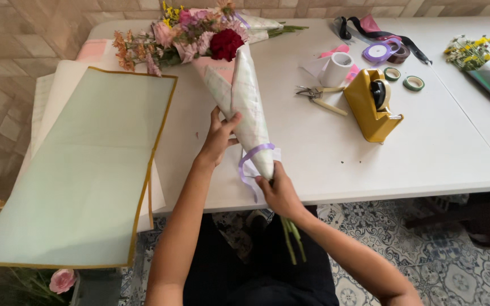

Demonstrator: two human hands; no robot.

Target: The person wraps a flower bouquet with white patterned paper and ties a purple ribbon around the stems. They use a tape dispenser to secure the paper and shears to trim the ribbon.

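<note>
The left hand (218, 137) grips the side of a wrapped bouquet (244, 96), fingers curled on its pale checked paper, while the right hand (279, 192) is closed around the narrow lower end, where a lilac ribbon (252, 161) loops the wrap. The bouquet lies slanted on the white table (443, 153), its red bloom pointing away and its green stems hanging past the near edge. At the far left, large pale green sheets (86, 170) with gold edging overhang the table. Behind the bouquet lie loose flowers (160, 39). To the right sit pliers (319, 96), a white tape roll (336, 68), a yellow tape dispenser (370, 105), ribbon spools (378, 52) and another small bouquet (486, 65). Patterned tile floor (449, 260) shows below.
</note>
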